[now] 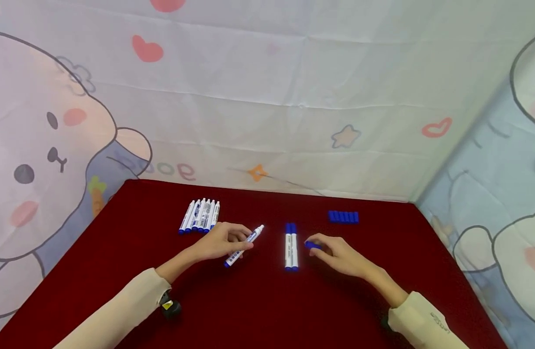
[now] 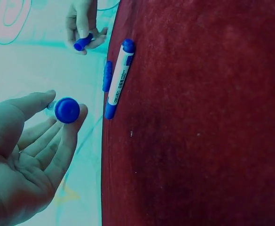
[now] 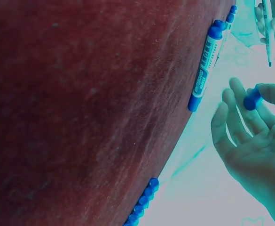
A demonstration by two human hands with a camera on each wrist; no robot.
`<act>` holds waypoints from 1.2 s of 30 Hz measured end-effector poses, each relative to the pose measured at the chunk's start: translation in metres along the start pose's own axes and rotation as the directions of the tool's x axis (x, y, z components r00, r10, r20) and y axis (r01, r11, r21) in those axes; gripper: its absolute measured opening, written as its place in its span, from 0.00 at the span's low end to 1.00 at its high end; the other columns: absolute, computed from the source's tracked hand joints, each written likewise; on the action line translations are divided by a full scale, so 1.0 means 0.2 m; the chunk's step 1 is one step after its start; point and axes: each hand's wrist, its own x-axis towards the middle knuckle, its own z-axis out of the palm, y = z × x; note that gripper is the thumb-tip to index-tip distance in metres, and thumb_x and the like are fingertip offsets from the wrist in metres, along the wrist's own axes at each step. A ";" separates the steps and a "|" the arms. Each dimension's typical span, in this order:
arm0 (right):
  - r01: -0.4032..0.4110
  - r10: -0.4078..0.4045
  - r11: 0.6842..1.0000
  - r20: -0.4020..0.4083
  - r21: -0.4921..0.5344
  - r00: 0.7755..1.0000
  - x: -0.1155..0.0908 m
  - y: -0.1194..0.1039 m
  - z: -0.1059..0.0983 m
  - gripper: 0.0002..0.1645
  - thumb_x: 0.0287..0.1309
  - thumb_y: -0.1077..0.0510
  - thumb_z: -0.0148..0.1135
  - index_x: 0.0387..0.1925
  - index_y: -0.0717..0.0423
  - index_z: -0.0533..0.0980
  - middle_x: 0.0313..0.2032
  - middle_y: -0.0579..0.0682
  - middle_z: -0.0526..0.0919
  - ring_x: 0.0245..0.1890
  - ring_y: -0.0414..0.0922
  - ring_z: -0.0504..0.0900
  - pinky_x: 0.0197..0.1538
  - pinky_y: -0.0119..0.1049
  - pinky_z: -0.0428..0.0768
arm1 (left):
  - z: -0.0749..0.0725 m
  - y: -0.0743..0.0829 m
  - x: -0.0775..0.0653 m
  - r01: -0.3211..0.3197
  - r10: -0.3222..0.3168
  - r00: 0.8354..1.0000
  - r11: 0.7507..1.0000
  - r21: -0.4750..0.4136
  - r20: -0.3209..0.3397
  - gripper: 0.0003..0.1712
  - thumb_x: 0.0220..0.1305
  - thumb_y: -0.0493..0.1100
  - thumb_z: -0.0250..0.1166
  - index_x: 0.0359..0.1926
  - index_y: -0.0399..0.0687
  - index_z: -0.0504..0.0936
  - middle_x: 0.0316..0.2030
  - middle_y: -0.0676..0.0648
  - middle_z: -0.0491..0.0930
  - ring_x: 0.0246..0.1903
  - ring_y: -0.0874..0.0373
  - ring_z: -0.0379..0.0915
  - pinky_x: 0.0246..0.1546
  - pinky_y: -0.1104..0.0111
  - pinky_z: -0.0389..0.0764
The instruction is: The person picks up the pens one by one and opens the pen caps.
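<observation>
My left hand (image 1: 221, 241) pinches an uncapped whiteboard marker (image 1: 244, 246) between thumb and fingers, its white tip end tilted up to the right and its blue end down left. In the left wrist view that marker (image 2: 67, 110) shows end-on. My right hand (image 1: 339, 254) pinches a blue cap (image 1: 313, 245) between thumb and fingertips; the right wrist view shows this cap (image 3: 253, 98) too. Between the hands, two capped markers (image 1: 291, 247) lie side by side on the red cloth, blue caps pointing away from me.
Several uncapped markers (image 1: 200, 216) lie in a row on the cloth, beyond my left hand. Several loose blue caps (image 1: 343, 216) sit in a row at the back right. A printed curtain (image 1: 267, 97) hangs behind the red-covered table (image 1: 250, 310).
</observation>
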 end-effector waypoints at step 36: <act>-0.017 0.013 0.998 0.061 0.053 0.998 -0.09 0.02 -0.02 0.16 0.75 0.60 0.57 0.58 0.62 0.74 0.42 0.55 0.90 0.43 0.49 0.89 0.44 0.31 0.84 | -0.17 -0.13 -0.17 0.099 -0.096 0.952 0.995 -0.004 -0.291 0.20 0.72 0.47 0.66 0.60 0.42 0.82 0.41 0.41 0.84 0.20 0.65 0.70 0.18 0.72 0.67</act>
